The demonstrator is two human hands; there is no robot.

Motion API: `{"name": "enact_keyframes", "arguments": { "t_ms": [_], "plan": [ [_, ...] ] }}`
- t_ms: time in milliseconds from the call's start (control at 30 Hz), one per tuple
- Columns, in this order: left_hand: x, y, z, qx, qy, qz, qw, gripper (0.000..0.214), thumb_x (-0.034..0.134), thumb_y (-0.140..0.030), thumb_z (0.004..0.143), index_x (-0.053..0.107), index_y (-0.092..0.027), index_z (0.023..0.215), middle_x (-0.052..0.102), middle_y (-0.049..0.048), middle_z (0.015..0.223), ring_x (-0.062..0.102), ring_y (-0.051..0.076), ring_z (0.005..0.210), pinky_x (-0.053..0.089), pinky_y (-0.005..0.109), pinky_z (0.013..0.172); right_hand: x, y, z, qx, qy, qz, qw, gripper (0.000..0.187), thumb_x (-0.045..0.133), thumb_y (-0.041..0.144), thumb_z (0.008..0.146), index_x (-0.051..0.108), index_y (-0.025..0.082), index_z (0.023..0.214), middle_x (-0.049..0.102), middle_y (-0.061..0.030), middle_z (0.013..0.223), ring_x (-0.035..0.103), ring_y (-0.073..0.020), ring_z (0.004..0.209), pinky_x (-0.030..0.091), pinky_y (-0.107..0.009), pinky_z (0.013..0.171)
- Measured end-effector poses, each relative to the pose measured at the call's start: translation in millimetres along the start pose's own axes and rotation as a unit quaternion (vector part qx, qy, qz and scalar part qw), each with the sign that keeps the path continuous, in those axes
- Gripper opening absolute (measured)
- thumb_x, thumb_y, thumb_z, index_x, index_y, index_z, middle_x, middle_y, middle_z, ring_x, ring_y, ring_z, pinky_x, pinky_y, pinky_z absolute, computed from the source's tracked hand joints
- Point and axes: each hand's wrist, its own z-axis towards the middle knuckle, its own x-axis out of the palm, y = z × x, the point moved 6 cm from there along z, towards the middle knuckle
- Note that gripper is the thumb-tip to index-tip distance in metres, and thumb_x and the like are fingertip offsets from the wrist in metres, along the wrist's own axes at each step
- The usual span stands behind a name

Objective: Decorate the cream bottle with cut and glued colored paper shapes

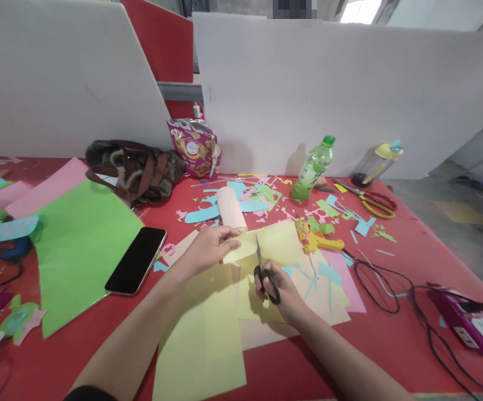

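My left hand (213, 245) is closed on the left end of a pale yellow sheet of paper (281, 239), thumb on top. My right hand (281, 289) grips black-handled scissors (261, 264), fingers through the loops, with the blades pointing away from me against the yellow paper. Just beyond my left hand a pale pink paper tube (230, 207) lies across a light blue paper strip (203, 214). More yellow sheets (202, 345) and pale pink sheets (262, 334) lie flat under my hands.
A yellow glue gun (319, 242) lies right of the paper, its cord running toward a purple power strip (469, 323). Behind stand a green bottle (313, 170) and a snack bag (195, 147). A phone (137, 260) rests on green sheets (83, 239). Paper scraps litter the red table (425, 245).
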Motion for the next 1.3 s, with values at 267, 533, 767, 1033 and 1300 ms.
{"name": "enact_keyframes", "arguments": {
  "t_ms": [267, 533, 767, 1033, 1300],
  "plan": [
    [-1.5, -1.3, -1.6, -0.014, 0.012, -0.020, 1.000, 0.022, 0.055, -0.027, 0.069, 0.064, -0.017, 0.086, 0.066, 0.0046, 0.088, 0.057, 0.011, 0.052, 0.041, 0.015, 0.031, -0.3, -2.9, 0.6, 0.024, 0.002, 0.013, 1.000, 0.046, 0.064, 0.053, 0.059, 0.033, 0.019, 0.065, 0.043, 0.0091, 0.054, 0.041, -0.0035, 0.040, 0.025, -0.019, 0.042],
    [-1.3, -1.9, -1.9, -0.018, 0.026, -0.017, 0.999, 0.023, 0.054, -0.027, 0.070, 0.064, -0.016, 0.087, 0.065, 0.0046, 0.089, 0.058, 0.011, 0.058, 0.041, 0.013, 0.031, 0.6, -2.9, 0.9, 0.020, 0.014, 0.010, 1.000, 0.045, 0.064, 0.051, 0.060, 0.032, 0.019, 0.065, 0.044, 0.0087, 0.055, 0.042, -0.0034, 0.038, 0.025, -0.018, 0.040],
    [2.4, -3.3, -4.0, -0.036, 0.052, -0.009, 0.998, 0.019, 0.054, -0.026, 0.069, 0.063, -0.015, 0.082, 0.065, 0.0053, 0.093, 0.055, 0.008, 0.052, 0.042, 0.014, 0.032, -0.2, -1.0, 1.5, 0.000, 0.024, 0.003, 1.000, 0.043, 0.061, 0.052, 0.063, 0.034, 0.020, 0.067, 0.044, 0.0079, 0.055, 0.043, -0.0048, 0.041, 0.028, -0.020, 0.043],
    [2.5, -3.5, -4.2, -0.026, 0.036, -0.031, 0.999, 0.017, 0.057, -0.026, 0.067, 0.065, -0.017, 0.079, 0.066, 0.0049, 0.086, 0.055, 0.009, 0.048, 0.041, 0.015, 0.030, 0.5, 0.9, 0.4, -0.001, 0.016, 0.004, 1.000, 0.041, 0.061, 0.050, 0.064, 0.033, 0.020, 0.068, 0.043, 0.0081, 0.055, 0.041, -0.0052, 0.042, 0.027, -0.021, 0.044],
    [1.5, -5.1, -5.3, -0.024, 0.030, -0.062, 0.997, 0.015, 0.059, -0.025, 0.065, 0.065, -0.018, 0.076, 0.066, 0.0051, 0.086, 0.057, 0.012, 0.053, 0.039, 0.016, 0.030, -0.6, -0.3, 0.5, 0.007, 0.000, 0.007, 1.000, 0.043, 0.063, 0.050, 0.062, 0.033, 0.019, 0.064, 0.042, 0.0087, 0.054, 0.041, -0.0042, 0.040, 0.027, -0.019, 0.041]
  ]
}}
